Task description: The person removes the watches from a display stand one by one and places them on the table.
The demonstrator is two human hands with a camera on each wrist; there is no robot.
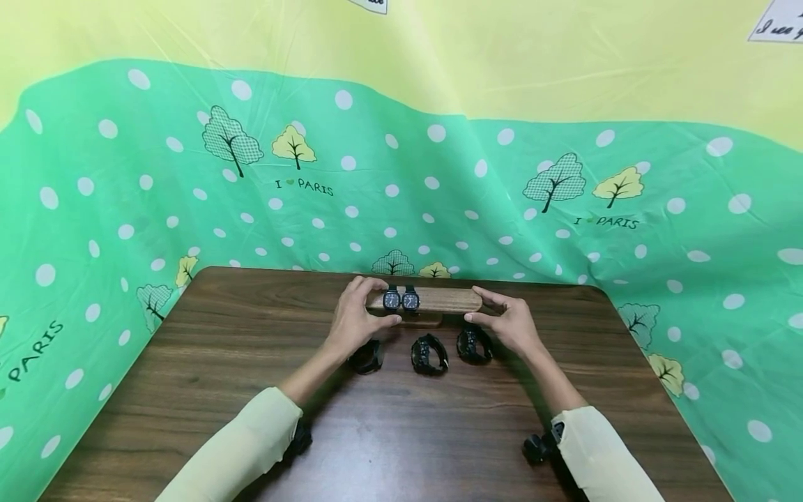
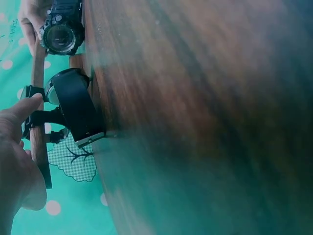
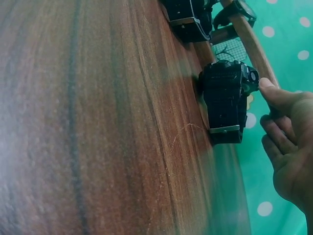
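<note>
A wooden watch stand (image 1: 450, 301) with a rounded bar rises above its small base (image 1: 426, 322) near the table's far edge. Two black wristwatches, a left one (image 1: 392, 300) and a right one (image 1: 410, 300), are strapped side by side on the bar's left part. My left hand (image 1: 354, 317) grips the bar's left end, thumb low in front beside the watches. At the opposite end, my right hand (image 1: 513, 322) pinches the bar between thumb and fingers. In the right wrist view the thumb (image 3: 274, 93) lies against the bar's edge, close to a black watch.
In front of the stand, three black watches lie on the brown wooden table (image 1: 401, 432): one by the left forearm (image 1: 366, 357), a middle watch (image 1: 429, 355) and a right watch (image 1: 474, 344). A green and yellow patterned cloth (image 1: 401, 160) hangs behind the table.
</note>
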